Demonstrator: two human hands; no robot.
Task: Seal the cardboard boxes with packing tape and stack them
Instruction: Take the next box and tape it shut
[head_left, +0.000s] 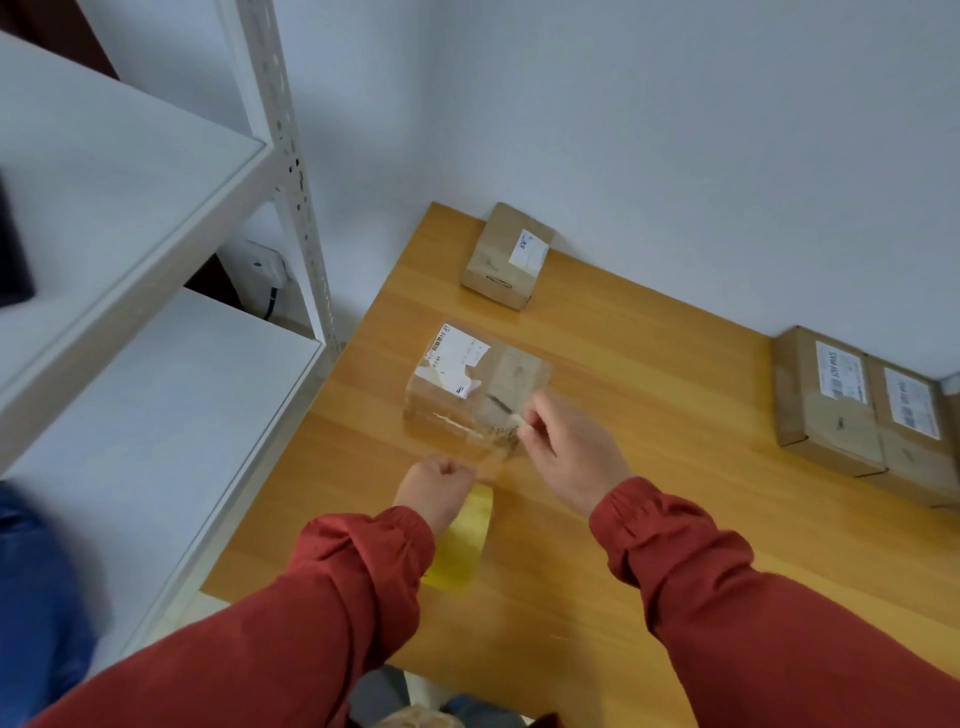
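Right hand (569, 457) pinches the clear packing tape (491, 436) end above a small cardboard box (457, 379); left hand (434, 486) grips the yellow roll (462, 540).

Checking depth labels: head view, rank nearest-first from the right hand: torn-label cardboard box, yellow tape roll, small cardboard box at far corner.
1. Torn-label cardboard box, just ahead of the right hand.
2. Yellow tape roll, left, gripped by the left hand.
3. Small cardboard box, far table corner.

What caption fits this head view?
Left hand and right hand stretch clear tape near a cardboard box on a table.
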